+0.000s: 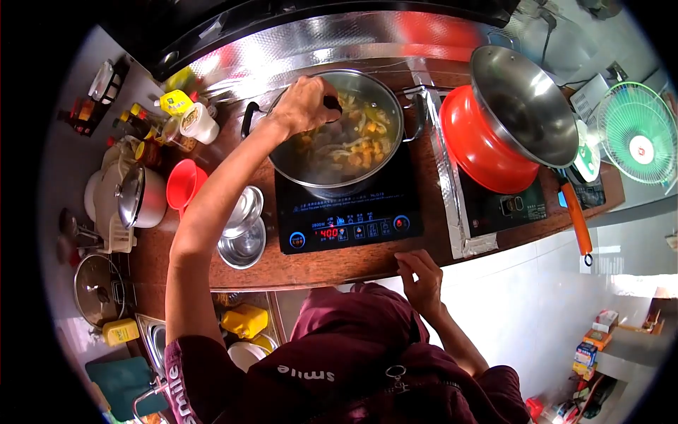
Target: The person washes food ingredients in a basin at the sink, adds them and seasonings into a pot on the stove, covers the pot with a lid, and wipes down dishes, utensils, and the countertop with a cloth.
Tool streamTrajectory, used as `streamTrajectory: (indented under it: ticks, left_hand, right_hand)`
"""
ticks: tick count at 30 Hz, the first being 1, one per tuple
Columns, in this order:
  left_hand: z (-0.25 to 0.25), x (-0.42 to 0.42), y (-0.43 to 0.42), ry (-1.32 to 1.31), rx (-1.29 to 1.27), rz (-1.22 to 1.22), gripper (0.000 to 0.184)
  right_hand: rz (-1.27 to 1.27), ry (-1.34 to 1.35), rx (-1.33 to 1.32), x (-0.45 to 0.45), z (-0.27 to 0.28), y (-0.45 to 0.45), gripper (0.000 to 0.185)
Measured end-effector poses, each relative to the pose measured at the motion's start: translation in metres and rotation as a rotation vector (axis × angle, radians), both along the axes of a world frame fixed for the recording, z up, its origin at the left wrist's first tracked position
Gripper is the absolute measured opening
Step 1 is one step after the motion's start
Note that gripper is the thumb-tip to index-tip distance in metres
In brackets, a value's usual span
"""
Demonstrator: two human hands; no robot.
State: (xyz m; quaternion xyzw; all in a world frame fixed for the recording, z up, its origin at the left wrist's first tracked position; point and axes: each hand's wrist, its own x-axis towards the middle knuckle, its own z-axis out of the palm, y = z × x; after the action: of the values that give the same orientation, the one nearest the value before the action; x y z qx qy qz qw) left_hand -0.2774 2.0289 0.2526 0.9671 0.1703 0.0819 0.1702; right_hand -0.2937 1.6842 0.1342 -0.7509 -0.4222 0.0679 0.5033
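A large steel pot (385, 172) of steaming broth with pale strips and orange-yellow pieces stands on a black induction cooker (296, 198), whose red display is lit. Over the pot's left side reaches my left hand (307, 106), its fingers closed around something dark that is mostly hidden. My right hand (421, 281) is at the counter's front edge, fingers loosely bent and apart, with nothing seen in it. Two small metal bowls (244, 245) sit left of the cooker, beneath my left forearm, which covers part of them.
A steel wok (522, 106) with an orange handle leans on a red basin (480, 152) at right, near a green fan (639, 138). Leftward are a red ladle-like scoop (186, 180), a lidded pot (145, 198) and several bottles. Below the counter's left front is a sink (152, 339).
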Motion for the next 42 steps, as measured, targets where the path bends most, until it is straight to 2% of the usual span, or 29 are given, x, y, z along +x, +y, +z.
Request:
streamTrajectory:
  ticks: [7, 11, 14, 16, 18, 19, 20, 22, 24, 26, 29, 32, 34, 36, 38, 39, 42]
  left_hand:
    - [-0.008, 0.0, 0.002, -0.069, 0.045, -0.018, 0.028]
    - [-0.011, 0.006, 0.009, 0.083, -0.017, -0.005, 0.035]
    - [-0.025, 0.003, 0.017, -0.023, 0.052, -0.078, 0.038]
    - [-0.02, -0.002, 0.02, -0.05, -0.061, -0.127, 0.039]
    - [0.002, -0.021, 0.006, -0.097, -0.026, -0.071, 0.053]
    - [0.002, -0.033, 0.007, -0.293, -0.031, -0.069, 0.06]
    - [0.006, -0.049, 0.007, -0.324, 0.004, 0.081, 0.056]
    - [0.018, -0.094, 0.002, -0.502, -0.173, 0.19, 0.049]
    - [0.008, -0.149, 0.0, -0.696, -0.213, 0.341, 0.042]
    - [-0.003, -0.208, -0.022, -0.684, -0.279, 0.583, 0.035]
    - [-0.078, -0.309, -0.05, -0.626, -0.43, 0.913, 0.03]
    - [-0.126, -0.377, -0.118, -0.57, -0.583, 1.203, 0.026]
    - [-0.158, -0.41, -0.162, -0.751, -0.695, 1.255, 0.025]
    - [-0.165, -0.421, -0.199, -0.816, -0.766, 1.47, 0.024]
    - [-0.182, -0.438, -0.224, -0.873, -0.838, 1.523, 0.024]
    - [-0.187, -0.444, -0.233, -0.894, -0.856, 1.536, 0.024]
    - [-0.187, -0.459, -0.243, -0.905, -0.873, 1.55, 0.022]
  right_hand:
    - [0.013, 0.009, -0.007, -0.001, -0.001, 0.002, 0.014]
    - [-0.002, 0.006, -0.006, -0.003, -0.002, 0.002, 0.015]
    - [0.024, 0.021, 0.02, -0.006, -0.002, 0.006, 0.017]
    - [0.053, 0.04, -0.006, -0.007, -0.003, 0.01, 0.017]
    - [0.129, 0.001, -0.003, -0.006, -0.003, 0.019, 0.014]
    - [0.163, 0.035, -0.05, -0.008, -0.001, 0.025, 0.014]
    - [0.194, 0.066, -0.098, -0.011, 0.0, 0.03, 0.013]
    - [0.34, 0.121, -0.076, -0.017, -0.011, 0.045, 0.013]
    - [0.454, 0.27, -0.058, -0.033, -0.012, 0.064, 0.013]
    - [0.582, 0.184, -0.12, -0.045, 0.0, 0.094, 0.013]
    - [0.672, -0.018, -0.064, -0.064, -0.005, 0.147, 0.015]
    - [0.713, -0.208, -0.044, -0.082, -0.015, 0.2, 0.031]
    - [0.735, -0.337, -0.029, -0.092, -0.029, 0.231, 0.05]
    - [0.716, -0.489, -0.055, -0.104, -0.042, 0.256, 0.069]
    - [0.676, -0.624, -0.108, -0.116, -0.048, 0.272, 0.079]
    - [0.682, -0.642, -0.143, -0.122, -0.05, 0.279, 0.081]
    - [0.703, -0.78, -0.312, -0.128, -0.062, 0.291, 0.068]
